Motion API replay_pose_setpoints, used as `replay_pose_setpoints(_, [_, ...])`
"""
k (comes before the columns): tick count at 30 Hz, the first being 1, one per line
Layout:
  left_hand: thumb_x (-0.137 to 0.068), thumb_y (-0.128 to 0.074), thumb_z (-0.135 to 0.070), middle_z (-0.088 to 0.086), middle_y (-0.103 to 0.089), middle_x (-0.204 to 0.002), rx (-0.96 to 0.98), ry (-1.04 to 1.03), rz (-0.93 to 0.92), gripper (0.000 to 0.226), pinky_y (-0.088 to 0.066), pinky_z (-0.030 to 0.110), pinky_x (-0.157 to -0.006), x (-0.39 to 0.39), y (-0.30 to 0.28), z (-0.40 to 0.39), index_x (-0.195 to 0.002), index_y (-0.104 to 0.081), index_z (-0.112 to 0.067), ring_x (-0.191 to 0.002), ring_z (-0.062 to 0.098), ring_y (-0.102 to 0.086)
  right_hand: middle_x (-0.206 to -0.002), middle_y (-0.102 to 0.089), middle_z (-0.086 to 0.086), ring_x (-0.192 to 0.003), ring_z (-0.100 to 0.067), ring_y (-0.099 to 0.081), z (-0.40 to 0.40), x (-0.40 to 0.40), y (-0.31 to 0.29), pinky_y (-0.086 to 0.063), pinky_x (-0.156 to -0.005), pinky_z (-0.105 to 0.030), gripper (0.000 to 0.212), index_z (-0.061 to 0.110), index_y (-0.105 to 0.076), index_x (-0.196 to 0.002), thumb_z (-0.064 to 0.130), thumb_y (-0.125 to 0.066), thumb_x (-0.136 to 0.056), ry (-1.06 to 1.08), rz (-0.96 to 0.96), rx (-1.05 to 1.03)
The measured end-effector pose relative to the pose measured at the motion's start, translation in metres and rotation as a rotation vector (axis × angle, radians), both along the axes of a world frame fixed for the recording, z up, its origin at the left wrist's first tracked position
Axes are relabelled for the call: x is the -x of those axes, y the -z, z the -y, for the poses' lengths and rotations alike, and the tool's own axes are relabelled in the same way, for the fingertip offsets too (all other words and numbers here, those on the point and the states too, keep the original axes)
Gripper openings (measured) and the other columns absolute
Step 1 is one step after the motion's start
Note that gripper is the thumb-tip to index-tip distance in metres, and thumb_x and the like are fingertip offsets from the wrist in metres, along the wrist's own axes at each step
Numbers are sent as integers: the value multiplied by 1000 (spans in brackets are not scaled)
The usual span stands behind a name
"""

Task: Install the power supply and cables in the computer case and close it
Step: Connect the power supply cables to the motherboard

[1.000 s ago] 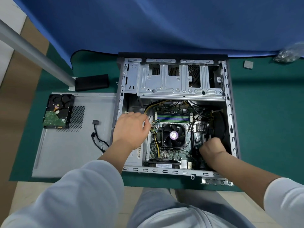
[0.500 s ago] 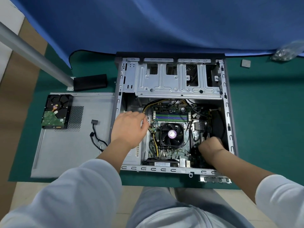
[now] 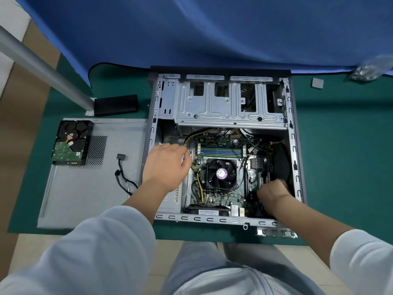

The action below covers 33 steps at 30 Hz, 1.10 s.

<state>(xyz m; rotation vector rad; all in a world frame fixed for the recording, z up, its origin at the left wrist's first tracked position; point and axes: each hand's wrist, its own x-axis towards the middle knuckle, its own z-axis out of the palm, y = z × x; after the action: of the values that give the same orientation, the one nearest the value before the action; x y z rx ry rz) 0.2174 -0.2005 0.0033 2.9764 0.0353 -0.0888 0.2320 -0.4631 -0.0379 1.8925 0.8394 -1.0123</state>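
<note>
Case lies open on the green surface. Left hand rests curled over yellow cables; right hand reaches inside, its grip hidden. Side panel lies left.

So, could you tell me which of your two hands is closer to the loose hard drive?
The left hand, over the case's left part; the hard drive lies on the side panel left of it. The right hand is far right.

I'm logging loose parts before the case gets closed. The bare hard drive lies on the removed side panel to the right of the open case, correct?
Not quite: the head view shows the hard drive on the side panel to the left of the open case, not the right. The rest holds.
</note>
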Motion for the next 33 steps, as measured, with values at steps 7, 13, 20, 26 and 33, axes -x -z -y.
replay_pose_setpoints(7, [-94, -43, -26, 0, -62, -73, 4, 4, 5, 27, -35, 33, -74, -1, 1, 0, -82, -65, -16, -71, 21, -52, -106, -63, 2, -94, -15, -61, 0, -3, -1, -36, -65, -29, 25, 11, -58, -113, 6, -42, -94, 50, 29, -30])
replay_pose_setpoints(13, [-93, -41, -27, 0, -62, -74, 8, 3, 1, 28, -36, 34, -75, -1, 4, -1, -80, -64, -17, -72, 21, -52, -66, -42, 3, -53, -11, -35, -4, 0, 3, -26, -45, -25, 24, 11, -60, -99, -5, -43, -91, -8, 29, -5])
replay_pose_setpoints(20, [-92, -43, -26, 1, -63, -72, 20, -5, 15, 27, -37, 34, -73, 0, 4, -1, -78, -63, -16, -70, 22, -53, -92, -59, 7, -70, -11, -49, -14, -2, 9, -28, -51, -24, 31, 14, -62, -108, -2, -40, -93, 94, 15, -30])
replay_pose_setpoints(26, [-93, -42, -26, 1, -64, -74, 17, 2, 6, 27, -38, 35, -75, -1, 4, -1, -78, -63, -16, -71, 22, -54, -103, -63, 3, -83, -12, -59, 1, -6, 1, -33, -54, -27, 27, 11, -61, -112, 2, -43, -93, 44, 19, -22])
replay_pose_setpoints(33, [-94, -42, -27, 1, -65, -77, 14, 2, -7, 28, -37, 35, -76, 0, 4, -1, -81, -64, -16, -74, 23, -54, -103, -64, 5, -94, -13, -61, 0, -1, 0, -27, -45, -30, 26, 10, -60, -110, 1, -44, -92, -5, 6, 21])
